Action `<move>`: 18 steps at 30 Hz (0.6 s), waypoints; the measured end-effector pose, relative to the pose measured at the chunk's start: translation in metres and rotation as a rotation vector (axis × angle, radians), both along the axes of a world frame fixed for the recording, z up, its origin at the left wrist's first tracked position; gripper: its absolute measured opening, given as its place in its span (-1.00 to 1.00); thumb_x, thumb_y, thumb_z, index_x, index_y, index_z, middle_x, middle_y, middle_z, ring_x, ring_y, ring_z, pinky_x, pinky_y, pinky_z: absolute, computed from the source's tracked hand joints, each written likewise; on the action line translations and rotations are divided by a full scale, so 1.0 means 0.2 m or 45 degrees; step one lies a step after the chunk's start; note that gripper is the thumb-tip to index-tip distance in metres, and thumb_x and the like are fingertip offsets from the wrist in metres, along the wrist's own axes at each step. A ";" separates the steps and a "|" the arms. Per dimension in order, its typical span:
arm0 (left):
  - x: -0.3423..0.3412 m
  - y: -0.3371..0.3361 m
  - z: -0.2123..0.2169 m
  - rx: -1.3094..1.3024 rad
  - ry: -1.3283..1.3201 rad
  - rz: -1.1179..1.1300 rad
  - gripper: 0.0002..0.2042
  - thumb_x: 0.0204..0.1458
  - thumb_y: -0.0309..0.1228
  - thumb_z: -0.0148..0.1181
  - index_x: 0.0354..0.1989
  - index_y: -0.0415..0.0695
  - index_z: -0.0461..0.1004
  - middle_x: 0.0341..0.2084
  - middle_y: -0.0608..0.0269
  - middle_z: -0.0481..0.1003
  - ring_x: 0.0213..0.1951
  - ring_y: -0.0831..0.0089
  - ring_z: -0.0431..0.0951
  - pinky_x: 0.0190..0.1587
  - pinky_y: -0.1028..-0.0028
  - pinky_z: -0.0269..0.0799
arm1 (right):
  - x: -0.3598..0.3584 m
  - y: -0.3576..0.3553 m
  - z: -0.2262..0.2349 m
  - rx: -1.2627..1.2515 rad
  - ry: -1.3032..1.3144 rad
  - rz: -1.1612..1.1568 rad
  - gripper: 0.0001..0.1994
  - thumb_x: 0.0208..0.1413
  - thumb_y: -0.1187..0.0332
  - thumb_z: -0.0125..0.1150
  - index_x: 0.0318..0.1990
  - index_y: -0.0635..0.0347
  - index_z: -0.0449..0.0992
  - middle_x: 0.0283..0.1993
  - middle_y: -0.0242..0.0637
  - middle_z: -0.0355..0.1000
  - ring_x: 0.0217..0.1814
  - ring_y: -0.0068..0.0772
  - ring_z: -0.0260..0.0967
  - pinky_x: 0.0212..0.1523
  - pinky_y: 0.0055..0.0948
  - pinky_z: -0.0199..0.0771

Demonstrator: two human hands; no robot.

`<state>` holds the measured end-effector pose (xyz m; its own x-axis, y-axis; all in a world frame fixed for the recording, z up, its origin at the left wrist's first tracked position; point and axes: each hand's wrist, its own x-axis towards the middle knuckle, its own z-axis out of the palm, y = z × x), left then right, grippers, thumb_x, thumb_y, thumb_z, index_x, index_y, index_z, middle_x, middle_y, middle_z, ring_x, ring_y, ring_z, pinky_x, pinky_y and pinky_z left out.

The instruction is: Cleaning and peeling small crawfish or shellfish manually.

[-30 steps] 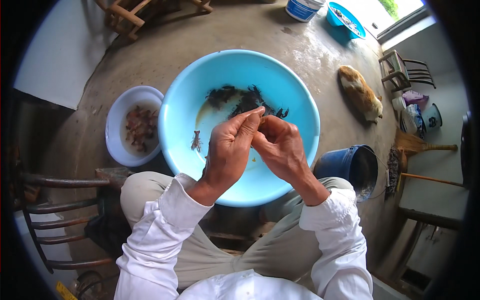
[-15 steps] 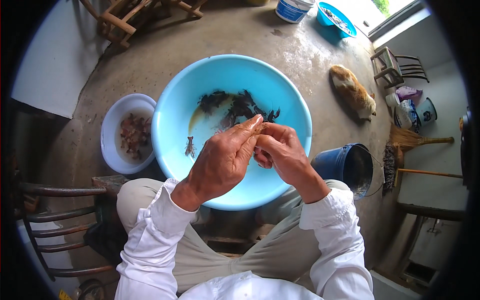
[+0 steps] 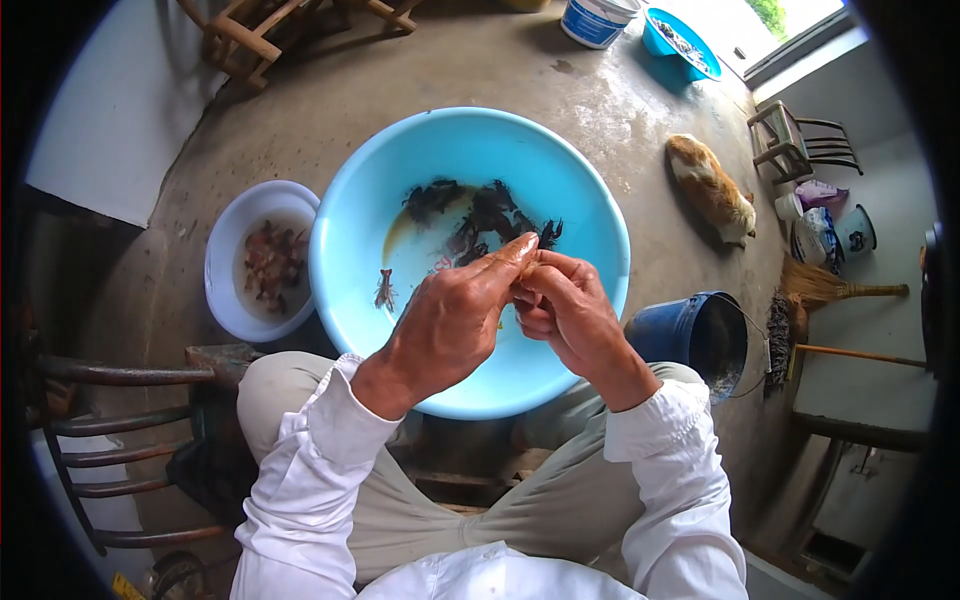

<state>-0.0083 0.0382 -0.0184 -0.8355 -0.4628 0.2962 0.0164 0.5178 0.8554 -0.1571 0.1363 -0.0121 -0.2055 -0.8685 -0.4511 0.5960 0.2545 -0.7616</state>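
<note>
Turquoise basin: I see a big round light-blue plastic basin (image 3: 350,290) on the concrete floor (image 3: 620,110), right in front of the knees, with a little murky water in its bottom.
Crayfish pile: a cluster of dark crayfish (image 3: 480,215) lies in the far half of the basin; one small brownish crayfish (image 3: 384,290) lies alone, left of the hands and apart from the pile.
Left hand: my left hand (image 3: 450,325) hovers over the middle of the basin, its fingers (image 3: 510,258) stretched forward and pinched together at the tips against the other hand.
Right hand: my right hand (image 3: 570,310) sits just beside it, touching it, with the fingers (image 3: 540,295) curled inward.
Held thing: a small pale piece (image 3: 527,268) shows between the two sets of fingertips; both hands are closed on it, but I cannot tell what it is, since the fingers hide most of it.
White bowl: a round white bowl (image 3: 225,300) stands touching the basin's left rim, with reddish-brown bits in liquid inside.
Dark bucket: a dark blue bucket (image 3: 690,335) stands beside the right knee, near the basin.
Animal: a ginger and white furry animal (image 3: 712,190) lies on the floor to the right, well apart from the basin.
Broom: a straw broom (image 3: 830,290) lies beyond the bucket.
Chair: a dark wooden chair (image 3: 110,440) stands at my left.
</note>
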 end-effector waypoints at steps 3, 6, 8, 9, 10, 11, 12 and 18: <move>0.00 0.01 -0.01 -0.100 0.021 0.073 -0.54 0.13 -0.72 0.05 0.25 -0.38 0.35 0.10 -0.23 0.48 0.09 -0.07 0.55 0.09 0.25 0.54 | 0.01 -0.01 0.00 0.002 0.016 -0.030 -0.88 0.19 0.49 0.09 -0.22 0.35 0.51 -0.51 -0.52 0.21 -0.62 -0.75 0.01 -0.62 -0.58 -0.08; 0.01 0.01 -0.02 -0.123 -0.069 0.120 -0.58 0.15 -0.69 0.06 0.23 -0.43 0.35 0.04 -0.29 0.50 0.06 -0.09 0.56 0.06 0.24 0.55 | 0.02 -0.02 -0.02 -0.046 -0.030 -0.061 -0.86 0.19 0.50 0.09 -0.17 0.37 0.51 -0.52 -0.51 0.23 -0.62 -0.76 0.01 -0.62 -0.58 -0.08; 0.01 0.01 -0.03 -0.144 -0.072 0.143 -0.60 0.19 -0.64 0.06 0.22 -0.46 0.34 -0.01 -0.32 0.52 -0.01 -0.12 0.59 -0.02 0.23 0.57 | 0.03 -0.02 -0.02 -0.036 -0.042 -0.072 -0.87 0.19 0.50 0.10 -0.17 0.36 0.51 -0.53 -0.51 0.24 -0.62 -0.76 0.02 -0.61 -0.59 -0.07; 0.01 0.02 -0.02 -0.142 -0.072 0.141 -0.60 0.19 -0.64 0.06 0.22 -0.46 0.34 -0.01 -0.32 0.52 -0.01 -0.12 0.59 -0.02 0.23 0.57 | 0.03 -0.02 -0.02 -0.024 -0.051 -0.088 -0.87 0.19 0.50 0.10 -0.16 0.35 0.51 -0.53 -0.51 0.25 -0.62 -0.75 0.02 -0.61 -0.59 -0.07; 0.01 0.02 0.01 -0.064 -0.179 0.154 -0.62 0.21 -0.61 0.06 0.20 -0.45 0.36 -0.04 -0.32 0.52 -0.03 -0.14 0.59 -0.04 0.22 0.56 | 0.03 -0.02 -0.02 -0.022 -0.052 -0.089 -0.87 0.19 0.50 0.10 -0.16 0.35 0.51 -0.53 -0.51 0.25 -0.62 -0.75 0.02 -0.61 -0.59 -0.07; 0.01 0.03 0.03 0.015 -0.286 0.166 -0.65 0.23 -0.58 0.05 0.18 -0.45 0.37 -0.06 -0.33 0.53 -0.06 -0.15 0.60 -0.05 0.21 0.56 | 0.03 -0.02 -0.02 -0.018 -0.020 -0.108 -0.87 0.19 0.50 0.11 -0.16 0.35 0.51 -0.54 -0.50 0.25 -0.62 -0.75 0.03 -0.61 -0.58 -0.06; 0.00 0.03 0.04 0.015 -0.286 0.166 -0.65 0.23 -0.58 0.05 0.18 -0.45 0.37 -0.06 -0.33 0.53 -0.06 -0.15 0.60 -0.05 0.21 0.56 | 0.03 -0.03 -0.02 -0.016 0.012 -0.124 -0.87 0.19 0.50 0.11 -0.16 0.34 0.51 -0.54 -0.50 0.25 -0.62 -0.75 0.03 -0.61 -0.58 -0.06; -0.01 0.04 0.01 -0.096 -0.171 0.210 -0.73 0.28 -0.50 -0.02 0.05 -0.42 0.42 -0.13 -0.27 0.55 -0.11 -0.18 0.59 -0.09 0.15 0.55 | 0.04 -0.02 -0.02 -0.025 0.056 -0.129 -0.86 0.25 0.43 0.11 -0.14 0.29 0.51 -0.52 -0.49 0.31 -0.61 -0.72 0.12 -0.60 -0.62 0.06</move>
